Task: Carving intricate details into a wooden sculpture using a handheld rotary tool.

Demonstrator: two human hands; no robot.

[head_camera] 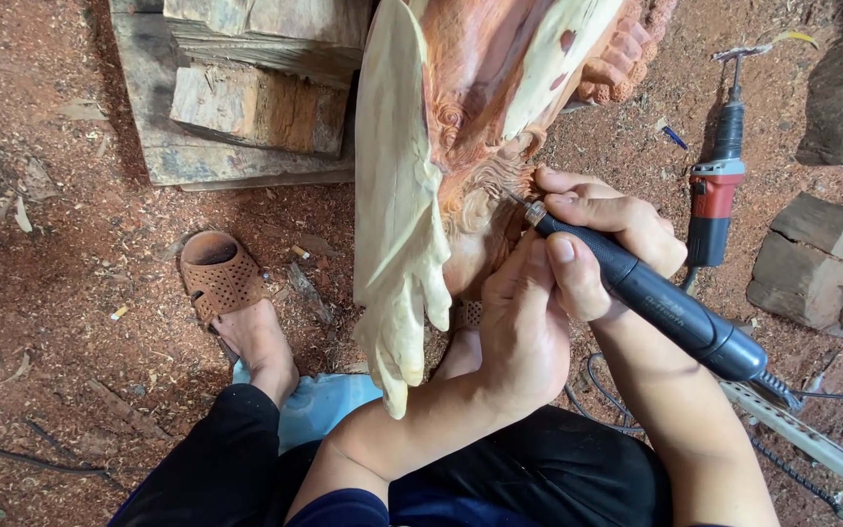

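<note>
While the head view looks down, the right hand (612, 229) is closed in a pen-like pinch on a dark rotary carving handpiece (651, 298), its bit touching the reddish wood carving (470, 117) near centre frame. Left hand (524, 332) lies against the carving just beside the bit, fingers curled, thumb pressed on the handpiece; it grips nothing fully. Red-and-black die grinder (717, 190) lies on the sawdust ground (70, 273), right of the carving. Brown sandal (219, 276) sits left, wooden blocks (256, 98) above it
</note>
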